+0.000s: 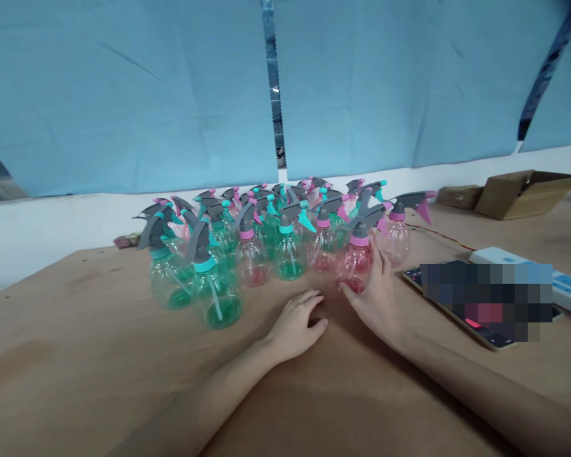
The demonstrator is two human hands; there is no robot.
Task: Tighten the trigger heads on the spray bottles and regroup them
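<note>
My right hand (375, 292) is wrapped around the lower right side of a clear pink spray bottle (353, 261) with a grey head and pink collar. The bottle stands upright at the front right of a cluster. To its left, my left hand (297, 324) rests low over the wooden table, fingers apart and slightly curled, holding nothing. Nearest ahead of it is a green spray bottle (290, 254) with a turquoise collar. Another pink spray bottle (253, 257) stands just left of that one. Further left, at the front, is a second green spray bottle (216, 295).
Several more green and pink spray bottles crowd behind. A phone (461, 304), partly blurred out, lies to the right, beside a white power strip (492, 257). An open cardboard box (514, 200) sits at the back right. Blue sheeting (171, 95) covers the wall behind the table (99, 355).
</note>
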